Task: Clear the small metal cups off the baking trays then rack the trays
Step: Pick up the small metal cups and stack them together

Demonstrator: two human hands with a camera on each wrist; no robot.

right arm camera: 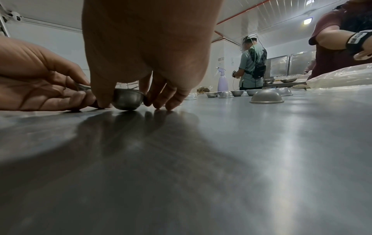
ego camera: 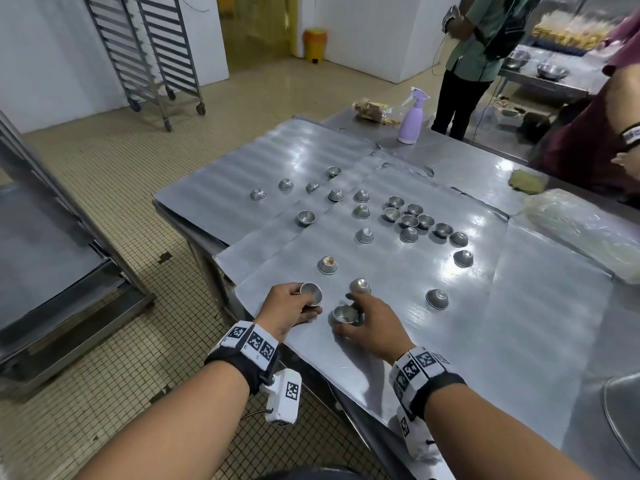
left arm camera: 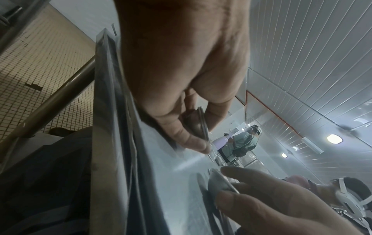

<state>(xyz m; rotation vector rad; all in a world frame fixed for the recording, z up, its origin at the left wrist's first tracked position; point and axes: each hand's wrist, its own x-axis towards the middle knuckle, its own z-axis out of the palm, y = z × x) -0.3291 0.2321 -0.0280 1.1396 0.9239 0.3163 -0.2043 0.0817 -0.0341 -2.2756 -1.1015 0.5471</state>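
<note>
Several flat metal baking trays [ego camera: 502, 306] overlap on the steel table, with several small metal cups scattered on them, some upturned, some face down. My left hand [ego camera: 291, 306] grips one small cup [ego camera: 311, 293] tilted on its side near the tray's front left corner; the same cup [left arm camera: 198, 124] shows edge-on between thumb and fingers in the left wrist view. My right hand [ego camera: 367, 323] pinches a second cup [ego camera: 345, 314] standing upright on the tray; this second cup [right arm camera: 128, 99] touches the tray surface. An upside-down cup [ego camera: 360, 286] sits just beyond my right fingers.
Wheeled tray racks [ego camera: 149, 57] stand at the back left, another rack frame [ego camera: 52, 254] at the near left. A purple spray bottle [ego camera: 410, 119], a food bag [ego camera: 372, 110], plastic-wrapped dough [ego camera: 585, 230] and a bowl rim [ego camera: 623, 410] are on the table. Two people stand at the right.
</note>
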